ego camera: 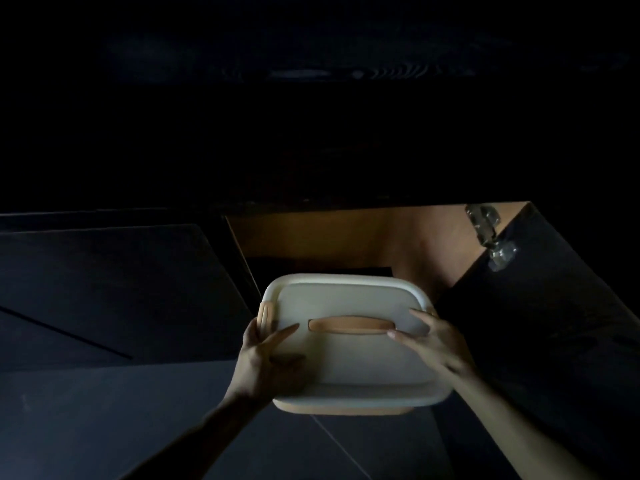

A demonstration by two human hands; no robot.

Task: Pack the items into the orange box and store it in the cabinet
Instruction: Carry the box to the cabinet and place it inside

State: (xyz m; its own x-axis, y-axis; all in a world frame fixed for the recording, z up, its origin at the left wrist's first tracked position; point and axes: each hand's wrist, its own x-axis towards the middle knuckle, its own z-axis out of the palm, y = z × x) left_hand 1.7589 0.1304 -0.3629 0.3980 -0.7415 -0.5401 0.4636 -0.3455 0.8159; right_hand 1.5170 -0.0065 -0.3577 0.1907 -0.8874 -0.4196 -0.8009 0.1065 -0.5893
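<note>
Head view: you carry lidded orange box (353, 368) in air, just before open cabinet (311, 237). Left hand (266, 362) grips left edge, thumb on lid. Right hand (436, 344) splayed on lid; grip beneath unclear. Risk: your right side slips, box tips, clips door (554, 341).
</note>
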